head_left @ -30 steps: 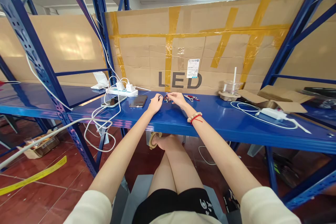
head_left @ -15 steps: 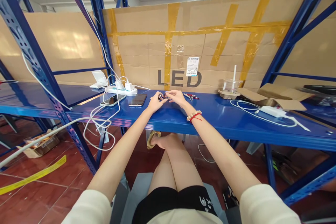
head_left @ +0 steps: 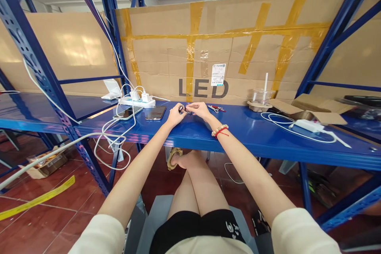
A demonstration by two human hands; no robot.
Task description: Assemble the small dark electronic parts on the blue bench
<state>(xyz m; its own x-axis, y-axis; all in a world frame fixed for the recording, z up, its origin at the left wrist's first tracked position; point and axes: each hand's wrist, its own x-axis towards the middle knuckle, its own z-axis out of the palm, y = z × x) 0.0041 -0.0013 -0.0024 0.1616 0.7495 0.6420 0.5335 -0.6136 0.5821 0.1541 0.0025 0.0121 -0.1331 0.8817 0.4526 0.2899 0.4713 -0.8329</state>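
Observation:
Over the blue shelf top (head_left: 190, 135), my left hand (head_left: 176, 115) has its fingers closed around a small dark object (head_left: 181, 109). Close on its right, my right hand (head_left: 199, 110) pinches at a small dark, shiny piece (head_left: 188, 111) between the two hands. These pieces are too small to name. A beaded bracelet with a red string (head_left: 220, 130) circles my right wrist. Just right of my right hand lie small red and silver items (head_left: 217, 108). Left of my left hand a dark phone (head_left: 156, 113) lies flat.
Another phone (head_left: 127, 113), a white power strip (head_left: 137, 102) and tangled white cables are at the left. A plastic cup with a straw (head_left: 263, 96), an open carton (head_left: 309, 108) and a white adapter (head_left: 309, 126) sit at the right. Cardboard (head_left: 166, 55) stands behind.
The fingers of both hands have shifted slightly around the small pieces, and more of the dark piece between them shows. The hands remain in nearly the same place.

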